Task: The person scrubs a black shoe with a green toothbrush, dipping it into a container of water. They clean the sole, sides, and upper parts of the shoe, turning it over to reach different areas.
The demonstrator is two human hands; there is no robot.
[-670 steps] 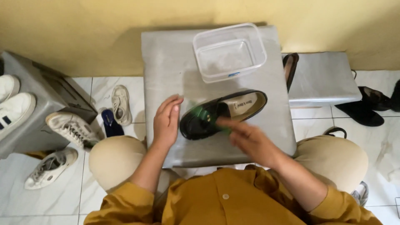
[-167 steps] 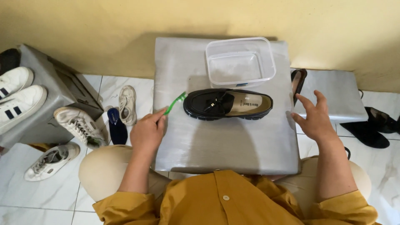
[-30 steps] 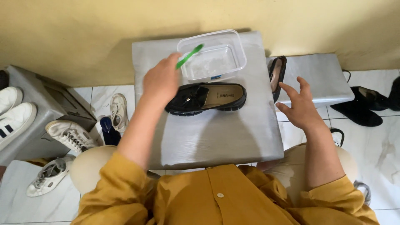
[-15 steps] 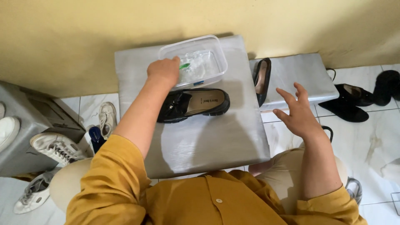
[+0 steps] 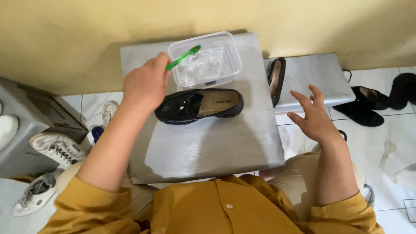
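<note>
Left hand: the left hand point(image 5: 145, 89) is in the upper middle of the frame, up over the grey table point(image 5: 208, 147). Its fingers are closed and pinch the end of a green toothbrush point(image 5: 183, 57).
Toothbrush: it sticks out of the top right of the fist and slants up to the right. Its far end is over the left rim of the clear tub point(image 5: 205, 59). I cannot tell if the tip touches the tub.
Clear tub: a see-through plastic box at the top middle of the frame, at the back of the table. It looks wet inside.
Black shoe: the black shoe point(image 5: 199, 105) lies flat on the table, just below the tub and just to the right of the left hand. Its toe points left. No hand touches it.
Right hand: the right hand point(image 5: 314, 117) is at the right middle of the frame, past the right edge of the table. Its fingers are spread wide and it holds nothing.
Second shoe: another dark shoe point(image 5: 276, 80) stands on its side in the gap between the table and a grey block point(image 5: 316, 80).
Floor, left: white sneakers point(image 5: 58, 147) lie at the lower left, near a grey box point(image 5: 34, 130).
Floor, right: dark shoes point(image 5: 368, 106) lie on the white tiles at the right.
Clothes: the person wears a mustard yellow shirt point(image 5: 216, 208), at the bottom of the frame.
</note>
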